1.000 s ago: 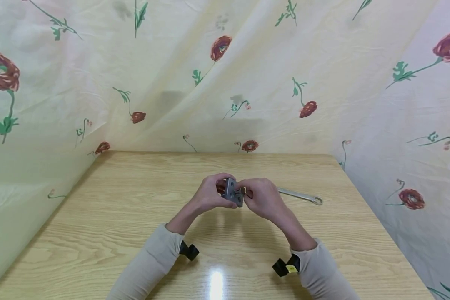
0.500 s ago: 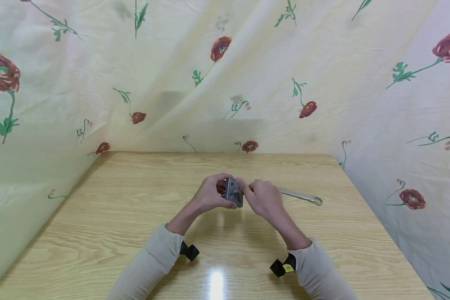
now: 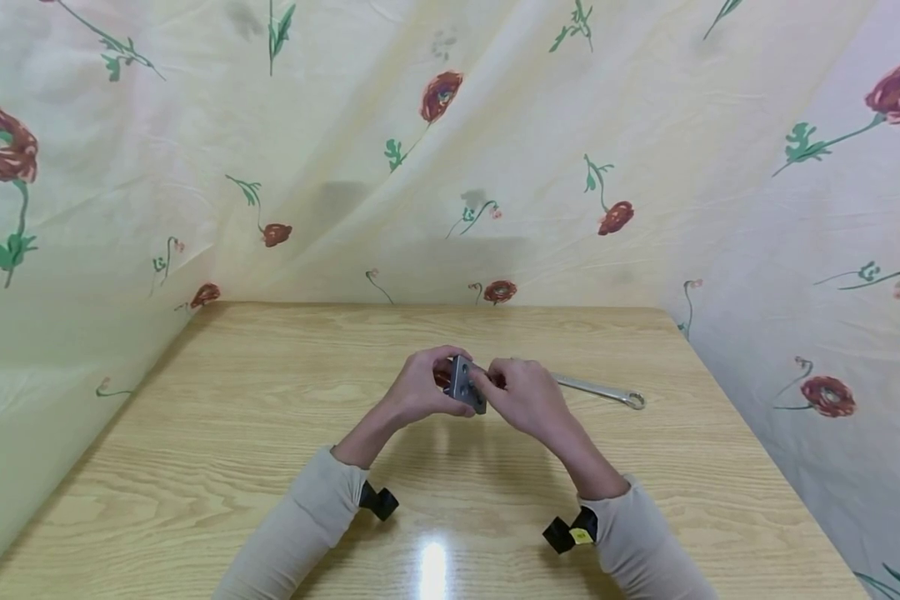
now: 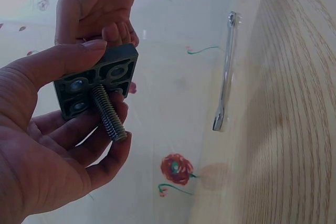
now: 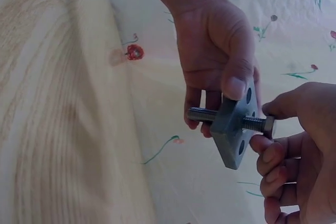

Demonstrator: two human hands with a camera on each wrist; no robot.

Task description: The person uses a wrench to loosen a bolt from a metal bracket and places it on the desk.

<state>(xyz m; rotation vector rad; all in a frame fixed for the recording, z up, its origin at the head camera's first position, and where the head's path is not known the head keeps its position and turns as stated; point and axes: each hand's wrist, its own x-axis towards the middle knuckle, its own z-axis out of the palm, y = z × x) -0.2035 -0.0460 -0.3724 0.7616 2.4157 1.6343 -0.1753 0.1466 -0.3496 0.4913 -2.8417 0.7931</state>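
Note:
My left hand [image 3: 417, 390] grips a grey square plate [image 5: 227, 136] with holes near its corners, held above the table by its edges. A metal hex bolt [image 5: 254, 124] passes through the plate's middle. On the left wrist view's side of the plate, the bolt's long threaded end [image 4: 110, 116] sticks out past the left fingers. My right hand [image 3: 528, 398] is at the other face, with thumb and index finger pinching the bolt's hex head [image 5: 270, 127]. Part of the thread shows between head and plate. In the head view the right thumb hides the bolt.
A combination wrench [image 3: 600, 390] lies on the wooden table [image 3: 270, 350], to the right of and beyond the right hand. Flower-patterned cloth [image 3: 345, 167] hangs behind the table and along both sides.
The right thumb and fingers have shifted around the bolt head, first drawing back a little, then closing over it again. The left hand and plate have stayed in place.

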